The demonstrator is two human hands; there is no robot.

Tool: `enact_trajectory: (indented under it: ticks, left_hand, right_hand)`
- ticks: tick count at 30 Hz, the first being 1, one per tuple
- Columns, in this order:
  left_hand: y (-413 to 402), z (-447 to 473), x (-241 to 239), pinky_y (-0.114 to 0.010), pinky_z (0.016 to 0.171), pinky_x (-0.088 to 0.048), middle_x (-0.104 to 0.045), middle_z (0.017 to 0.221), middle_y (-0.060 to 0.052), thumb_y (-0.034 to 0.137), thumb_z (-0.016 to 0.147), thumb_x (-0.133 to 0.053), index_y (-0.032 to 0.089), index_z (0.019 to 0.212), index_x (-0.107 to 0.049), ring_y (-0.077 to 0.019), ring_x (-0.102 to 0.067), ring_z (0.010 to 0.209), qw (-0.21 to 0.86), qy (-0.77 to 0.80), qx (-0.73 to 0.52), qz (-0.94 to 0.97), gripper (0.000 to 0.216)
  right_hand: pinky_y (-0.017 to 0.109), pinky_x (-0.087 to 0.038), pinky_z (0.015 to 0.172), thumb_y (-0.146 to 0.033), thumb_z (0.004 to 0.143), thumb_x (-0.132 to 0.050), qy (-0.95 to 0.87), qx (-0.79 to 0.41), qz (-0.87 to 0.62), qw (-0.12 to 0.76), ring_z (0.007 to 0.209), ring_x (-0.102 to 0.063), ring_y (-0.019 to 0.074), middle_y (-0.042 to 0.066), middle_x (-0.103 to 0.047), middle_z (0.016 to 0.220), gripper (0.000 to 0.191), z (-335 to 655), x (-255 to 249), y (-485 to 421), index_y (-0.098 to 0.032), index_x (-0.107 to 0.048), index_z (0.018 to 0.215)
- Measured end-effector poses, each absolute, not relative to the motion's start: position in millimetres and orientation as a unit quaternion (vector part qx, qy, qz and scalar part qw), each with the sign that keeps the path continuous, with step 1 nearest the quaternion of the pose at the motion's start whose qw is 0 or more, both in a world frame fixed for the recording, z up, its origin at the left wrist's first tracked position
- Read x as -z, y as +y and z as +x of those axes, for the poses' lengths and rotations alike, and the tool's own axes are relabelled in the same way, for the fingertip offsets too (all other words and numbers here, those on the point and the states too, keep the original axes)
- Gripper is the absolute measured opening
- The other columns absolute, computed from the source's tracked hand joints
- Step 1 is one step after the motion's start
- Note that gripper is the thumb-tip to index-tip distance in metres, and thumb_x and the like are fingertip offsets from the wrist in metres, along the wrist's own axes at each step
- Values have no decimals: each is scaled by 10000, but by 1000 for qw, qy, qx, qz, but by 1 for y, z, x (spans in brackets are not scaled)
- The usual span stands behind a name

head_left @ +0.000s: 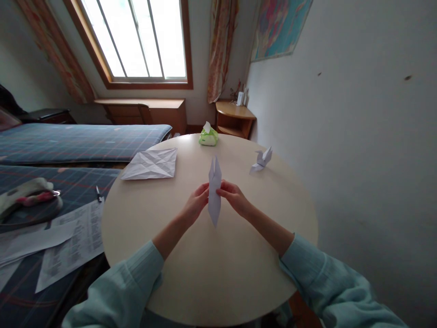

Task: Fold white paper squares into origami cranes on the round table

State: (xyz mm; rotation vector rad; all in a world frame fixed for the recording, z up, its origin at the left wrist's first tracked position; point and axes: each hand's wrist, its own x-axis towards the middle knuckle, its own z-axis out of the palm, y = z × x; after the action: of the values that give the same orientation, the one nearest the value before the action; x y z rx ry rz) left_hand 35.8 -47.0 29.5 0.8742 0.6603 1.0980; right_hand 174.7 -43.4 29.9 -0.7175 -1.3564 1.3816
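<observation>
A narrow folded white paper [215, 200] stands lengthwise between my hands above the middle of the round table. Its far end splits into two slim points, and its near end tapers to one. My left hand [198, 200] grips it along the left edge, its fingertips partly hidden behind the paper. On the other edge, my right hand [234, 196] pinches it, thumb on the near face. To the right on the table stands a finished-looking paper crane [262, 159]. Several creases cross a flat sheet of white paper [150, 164] at the table's left.
A green tissue pack [208, 136] sits at the far edge of the cream round table [191, 273]. Left of it are a plaid bench [82, 141], printed sheets [75, 241], a pen [99, 194] and a bag [30, 200]. A white wall [358, 136] rises on the right.
</observation>
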Motion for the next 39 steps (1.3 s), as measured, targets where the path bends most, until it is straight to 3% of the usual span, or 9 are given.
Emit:
enact_trajectory:
  ticks: [4,10,18,25,30,36,39]
  left_hand:
    - [-50,39,-29,-197,587,-376,-652,814,-21,404,558,-722,175,948,-629,-110,-544,669,715,299,-495,393,462]
    - [-49,38,-28,-211,572,-396,-645,798,-42,450,640,-650,138,840,-638,-109,-544,640,749,289,-490,339,371]
    - [-50,36,-32,-173,545,-401,-613,661,5,316,540,-755,130,800,-602,-76,-540,584,769,270,-480,325,354]
    - [-53,31,-42,-163,542,-383,-568,619,52,258,531,-762,164,674,-490,-56,-513,551,735,248,-509,374,321]
    - [-54,28,-43,-188,567,-377,-586,638,18,280,535,-751,139,695,-586,-73,-500,576,680,284,-511,443,270]
    - [-54,28,-45,-232,618,-400,-607,669,-22,382,658,-637,122,714,-632,-108,-522,623,670,299,-516,442,266]
    - [-53,28,-44,-228,632,-410,-604,658,-9,373,599,-691,129,714,-630,-102,-525,623,666,296,-519,447,276]
  right_hand:
    - [268,-393,697,-312,652,-651,-570,-558,-306,521,753,-487,126,5,-496,824,146,175,-31,-44,-173,-609,666]
    - [279,-370,729,-306,653,-639,-559,-551,-312,536,771,-470,136,3,-494,792,128,177,-33,-42,-179,-619,643]
    - [260,-331,635,-291,635,-639,-532,-607,-306,505,666,-442,119,-8,-510,688,115,176,-36,-47,-180,-633,662]
    - [275,-344,650,-319,642,-636,-506,-645,-293,493,602,-437,110,-1,-556,661,152,177,-35,-47,-178,-627,698]
    - [292,-369,657,-376,645,-634,-528,-622,-320,481,638,-490,136,16,-581,663,218,177,-35,-48,-169,-626,714]
    - [298,-375,670,-384,634,-635,-534,-600,-340,488,690,-502,150,17,-587,685,223,179,-35,-46,-172,-620,701]
    - [284,-355,656,-348,629,-635,-526,-612,-329,491,668,-480,135,5,-564,664,184,179,-36,-46,-170,-609,670]
